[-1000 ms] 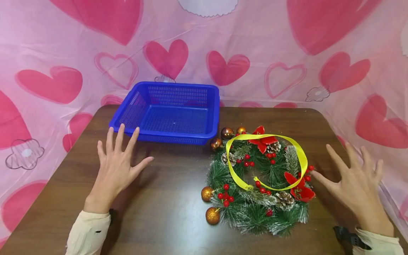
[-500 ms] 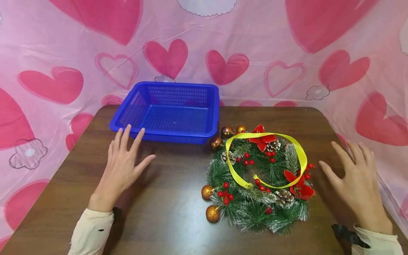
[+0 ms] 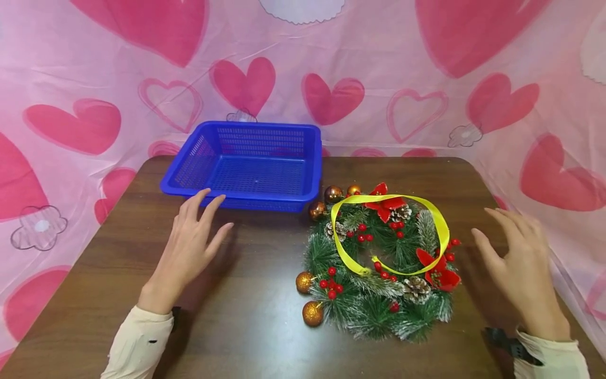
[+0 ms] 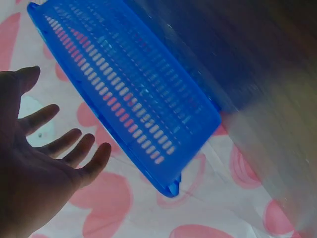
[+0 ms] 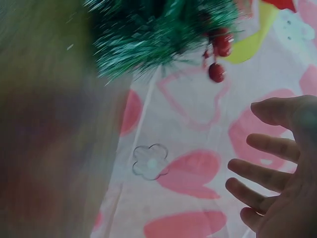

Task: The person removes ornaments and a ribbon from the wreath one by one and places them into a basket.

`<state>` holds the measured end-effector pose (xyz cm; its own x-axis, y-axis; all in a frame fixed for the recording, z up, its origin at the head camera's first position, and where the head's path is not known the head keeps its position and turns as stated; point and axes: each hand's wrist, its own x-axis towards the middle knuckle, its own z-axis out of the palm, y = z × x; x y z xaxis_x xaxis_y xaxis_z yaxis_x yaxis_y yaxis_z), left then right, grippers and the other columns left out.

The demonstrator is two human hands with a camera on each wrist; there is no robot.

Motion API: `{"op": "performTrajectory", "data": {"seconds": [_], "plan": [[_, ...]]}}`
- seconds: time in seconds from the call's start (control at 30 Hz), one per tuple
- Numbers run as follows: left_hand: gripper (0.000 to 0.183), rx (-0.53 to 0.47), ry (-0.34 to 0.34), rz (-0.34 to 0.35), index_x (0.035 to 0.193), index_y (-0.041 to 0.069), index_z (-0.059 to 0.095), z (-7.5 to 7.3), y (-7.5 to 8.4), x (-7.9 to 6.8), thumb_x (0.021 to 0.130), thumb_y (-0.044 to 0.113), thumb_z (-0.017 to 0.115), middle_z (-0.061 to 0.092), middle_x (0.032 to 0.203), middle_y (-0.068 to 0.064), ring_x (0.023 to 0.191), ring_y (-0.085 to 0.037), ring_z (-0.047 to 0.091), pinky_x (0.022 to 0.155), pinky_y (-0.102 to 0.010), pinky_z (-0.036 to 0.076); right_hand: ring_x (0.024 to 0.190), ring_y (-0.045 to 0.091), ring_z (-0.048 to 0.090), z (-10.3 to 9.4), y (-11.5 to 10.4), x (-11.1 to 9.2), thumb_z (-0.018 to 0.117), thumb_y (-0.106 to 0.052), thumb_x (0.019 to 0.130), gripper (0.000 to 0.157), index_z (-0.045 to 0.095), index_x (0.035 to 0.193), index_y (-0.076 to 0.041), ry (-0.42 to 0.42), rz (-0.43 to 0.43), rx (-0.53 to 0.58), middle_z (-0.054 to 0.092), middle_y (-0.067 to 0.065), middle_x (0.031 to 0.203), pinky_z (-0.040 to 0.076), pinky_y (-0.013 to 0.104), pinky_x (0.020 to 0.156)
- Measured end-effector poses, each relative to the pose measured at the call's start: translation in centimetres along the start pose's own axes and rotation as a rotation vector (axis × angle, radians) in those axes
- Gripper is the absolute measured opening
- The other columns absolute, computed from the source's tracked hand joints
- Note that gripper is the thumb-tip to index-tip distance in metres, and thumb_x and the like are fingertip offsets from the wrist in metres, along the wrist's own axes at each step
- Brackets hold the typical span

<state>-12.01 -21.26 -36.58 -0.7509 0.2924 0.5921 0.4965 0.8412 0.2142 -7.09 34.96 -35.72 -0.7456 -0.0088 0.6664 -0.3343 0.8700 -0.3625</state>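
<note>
A green wreath [image 3: 374, 310] with frosted tips lies on the table, decorated with pinecones, red berries, red flowers and shiny baubles. Across its top a yellow ribbon [image 3: 442, 231] forms a loop. My right hand [image 3: 521, 268] hovers to the right of the wreath, fingers spread loosely, apart from it and holding nothing. Left of the wreath, my left hand [image 3: 184, 252] is held over the table with relaxed fingers, nothing in it. Its fingertips overlap the front rim of a blue plastic basket [image 3: 265, 198] in the head view, while the left wrist view shows a gap between them.
The basket stands at the back left of the brown wooden table [image 3: 255, 326], its inside bare. Orange glitter baubles [image 3: 312, 313] stick out from the wreath's left side. A pink cloth [image 3: 350, 42] with hearts hangs behind and around the table.
My left hand has shifted slightly right, its fingers bending a little more. My right hand has turned and its fingers have drawn closer together. The wreath and basket stay in place.
</note>
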Motion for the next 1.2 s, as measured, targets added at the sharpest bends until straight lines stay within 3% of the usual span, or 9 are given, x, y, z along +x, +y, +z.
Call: {"op": "performTrajectory", "data": {"seconds": [0.2, 0.33, 0.47, 0.5, 0.57, 0.67, 0.73, 0.87, 1.2], "plan": [[0.053, -0.059, 0.008, 0.060, 0.136, 0.003, 0.055, -0.1, 1.8, 0.4, 0.090, 0.021, 0.073, 0.045, 0.142, -0.026, 0.131, -0.043, 0.041, 0.102, -0.060, 0.037, 0.119, 0.052, 0.047, 0.1, -1.4, 0.3, 0.072, -0.014, 0.088, 0.048, 0.060, 0.133, -0.002, -0.050, 0.044, 0.049, 0.059, 0.028, 0.129, 0.026, 0.050, 0.114], [0.049, -0.091, -0.037, 0.099, 0.134, 0.003, 0.057, 0.2, 3.0, 0.8, 0.091, 0.022, 0.072, 0.047, 0.141, -0.024, 0.131, -0.040, 0.043, 0.106, -0.056, 0.037, 0.121, 0.053, 0.046, -0.1, -2.1, 0.1, 0.072, -0.013, 0.089, 0.053, 0.055, 0.139, -0.006, -0.114, 0.113, 0.073, 0.056, 0.027, 0.134, 0.026, 0.060, 0.112], [0.046, -0.109, -0.082, 0.150, 0.133, 0.004, 0.058, 0.5, 3.9, 1.1, 0.092, 0.023, 0.070, 0.049, 0.139, -0.022, 0.128, -0.037, 0.046, 0.107, -0.053, 0.037, 0.125, 0.051, 0.044, -0.4, -2.5, -0.1, 0.071, -0.017, 0.092, 0.060, 0.048, 0.147, -0.012, -0.188, 0.204, 0.093, 0.053, 0.025, 0.139, 0.025, 0.062, 0.113], [0.046, -0.113, -0.091, 0.162, 0.132, 0.004, 0.058, 0.5, 4.1, 1.1, 0.092, 0.023, 0.070, 0.050, 0.138, -0.021, 0.127, -0.036, 0.047, 0.107, -0.052, 0.038, 0.127, 0.048, 0.044, -0.4, -2.5, -0.1, 0.071, -0.019, 0.092, 0.061, 0.046, 0.148, -0.015, -0.209, 0.224, 0.101, 0.052, 0.023, 0.140, 0.024, 0.058, 0.115], [0.044, -0.124, -0.111, 0.182, 0.131, 0.005, 0.059, 0.5, 4.6, 1.1, 0.092, 0.023, 0.069, 0.051, 0.136, -0.020, 0.125, -0.034, 0.049, 0.106, -0.050, 0.040, 0.131, 0.029, 0.045, -0.5, -2.5, -0.2, 0.069, -0.020, 0.094, 0.063, 0.042, 0.151, -0.021, -0.265, 0.263, 0.142, 0.052, 0.017, 0.141, 0.028, 0.038, 0.115], [0.042, -0.147, -0.142, 0.196, 0.130, 0.007, 0.059, 0.5, 5.4, 0.9, 0.093, 0.024, 0.069, 0.053, 0.133, -0.016, 0.122, -0.030, 0.051, 0.103, -0.047, 0.044, 0.126, 0.007, 0.045, -0.3, -2.2, -0.4, 0.065, -0.017, 0.097, 0.064, 0.035, 0.153, -0.024, -0.349, 0.297, 0.268, 0.050, 0.003, 0.139, 0.032, 0.011, 0.101], [0.041, -0.164, -0.162, 0.195, 0.130, 0.007, 0.060, 0.5, 6.0, 0.7, 0.094, 0.024, 0.068, 0.054, 0.130, -0.013, 0.120, -0.027, 0.052, 0.101, -0.045, 0.046, 0.120, -0.002, 0.043, 0.1, -2.0, -0.5, 0.062, -0.014, 0.099, 0.065, 0.031, 0.155, -0.025, -0.410, 0.325, 0.371, 0.046, -0.002, 0.138, 0.033, 0.003, 0.088], [0.039, -0.189, -0.196, 0.206, 0.129, 0.008, 0.060, 0.5, 7.2, 0.4, 0.094, 0.024, 0.068, 0.056, 0.127, -0.009, 0.116, -0.023, 0.054, 0.096, -0.042, 0.049, 0.122, 0.000, 0.042, 1.1, -1.4, -0.8, 0.055, -0.013, 0.102, 0.065, 0.023, 0.157, -0.023, -0.502, 0.359, 0.514, 0.040, 0.002, 0.143, 0.038, 0.003, 0.089], [0.043, -0.173, -0.249, 0.309, 0.123, 0.007, 0.063, 1.5, 10.1, -0.7, 0.087, 0.028, 0.077, 0.062, 0.117, -0.009, 0.102, -0.022, 0.064, 0.096, -0.041, 0.052, 0.116, -0.005, 0.042, 2.1, -0.3, -1.5, 0.050, -0.022, 0.105, 0.065, 0.015, 0.160, -0.022, -0.604, 0.437, 0.512, 0.033, 0.022, 0.146, 0.043, 0.006, 0.083]]}}
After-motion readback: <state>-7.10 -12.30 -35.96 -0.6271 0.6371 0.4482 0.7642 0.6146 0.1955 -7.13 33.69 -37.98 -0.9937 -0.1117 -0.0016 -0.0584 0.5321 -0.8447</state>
